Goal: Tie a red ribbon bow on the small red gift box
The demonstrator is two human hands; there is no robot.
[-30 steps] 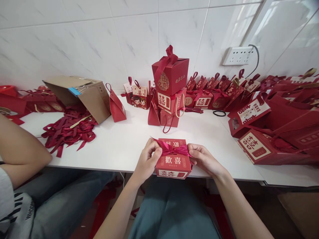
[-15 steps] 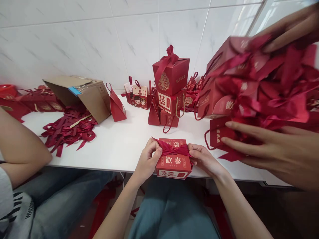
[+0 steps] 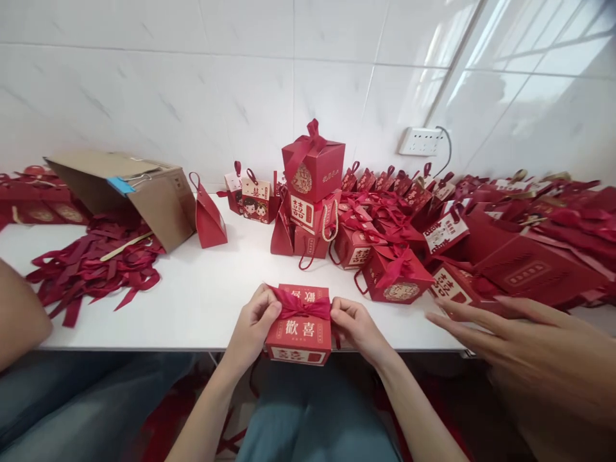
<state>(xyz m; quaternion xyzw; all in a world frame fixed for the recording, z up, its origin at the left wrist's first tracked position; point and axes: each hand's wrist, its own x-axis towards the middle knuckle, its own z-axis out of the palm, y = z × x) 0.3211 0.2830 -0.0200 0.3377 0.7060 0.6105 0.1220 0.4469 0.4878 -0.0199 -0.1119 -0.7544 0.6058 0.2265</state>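
A small red gift box [image 3: 299, 333] with white characters rests at the front edge of the white table [image 3: 206, 301]. A dark red ribbon [image 3: 301, 307] crosses its top. My left hand [image 3: 253, 327] pinches the ribbon at the box's left side. My right hand [image 3: 353, 324] grips the ribbon end at the right side. Both hands are closed on the ribbon and touch the box.
Another person's open hand [image 3: 520, 340] reaches in from the right beside a heap of red boxes [image 3: 394, 276]. Stacked red boxes [image 3: 312, 186] stand in the middle. A tipped cardboard box [image 3: 139, 192] and loose ribbons [image 3: 91, 266] lie left. Another person's arm [image 3: 19, 314] rests far left.
The other person's hands have set an armful of red boxes down on the table at the right and one hand draws back. My hands stay on the ribbon. The view has shifted.
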